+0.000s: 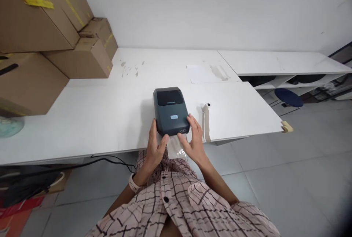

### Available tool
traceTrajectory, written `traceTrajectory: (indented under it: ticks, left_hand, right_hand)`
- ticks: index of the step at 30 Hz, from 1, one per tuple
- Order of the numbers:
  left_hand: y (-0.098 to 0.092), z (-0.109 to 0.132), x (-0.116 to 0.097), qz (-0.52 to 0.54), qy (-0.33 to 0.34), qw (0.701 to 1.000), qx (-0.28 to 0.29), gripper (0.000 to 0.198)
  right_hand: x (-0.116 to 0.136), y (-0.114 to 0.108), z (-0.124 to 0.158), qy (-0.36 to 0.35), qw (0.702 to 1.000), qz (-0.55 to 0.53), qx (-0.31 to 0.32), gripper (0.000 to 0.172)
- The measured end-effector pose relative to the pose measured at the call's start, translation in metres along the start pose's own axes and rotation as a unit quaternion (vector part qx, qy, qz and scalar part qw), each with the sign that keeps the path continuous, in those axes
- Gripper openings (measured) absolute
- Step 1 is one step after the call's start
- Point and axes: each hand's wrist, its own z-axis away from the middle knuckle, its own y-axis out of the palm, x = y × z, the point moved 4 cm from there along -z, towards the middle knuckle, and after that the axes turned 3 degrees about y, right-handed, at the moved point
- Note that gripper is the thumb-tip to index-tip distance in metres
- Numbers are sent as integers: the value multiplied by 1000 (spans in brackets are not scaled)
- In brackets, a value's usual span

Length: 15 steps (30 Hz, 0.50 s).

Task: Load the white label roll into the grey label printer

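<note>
Gripping its front corners, left hand [156, 149] and right hand [195, 142] hold a dark blue-grey, boxy plastic device [170, 109] on a white tabletop [110, 116]; a clear plastic sheet [175, 149] protrudes, apparently not yet detached.

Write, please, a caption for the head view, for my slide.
Left hand and right hand flank a dark device on a white table, a roll to its right.

pale pink shirt [181, 207] with dark grid lines, black buttons [166, 199], pale wristband [132, 183]
</note>
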Motion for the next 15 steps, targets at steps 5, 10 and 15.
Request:
traceTrajectory:
  ticks: [5, 10, 15]
  left_hand:
    - [-2, -4, 4, 19, 38, 998, -40, 71]
    - [-4, -6, 7, 23, 66, 996, -54, 65]
    - [-15, -31, -18, 72, 109, 990, -60, 64]
  right_hand:
    - [-10, 5, 3, 93, 986, -140, -9, 67]
    - [-10, -2, -2, 99, 977, -186, -4, 60]
    - [6, -18, -32, 27, 973, -230, -18, 52]
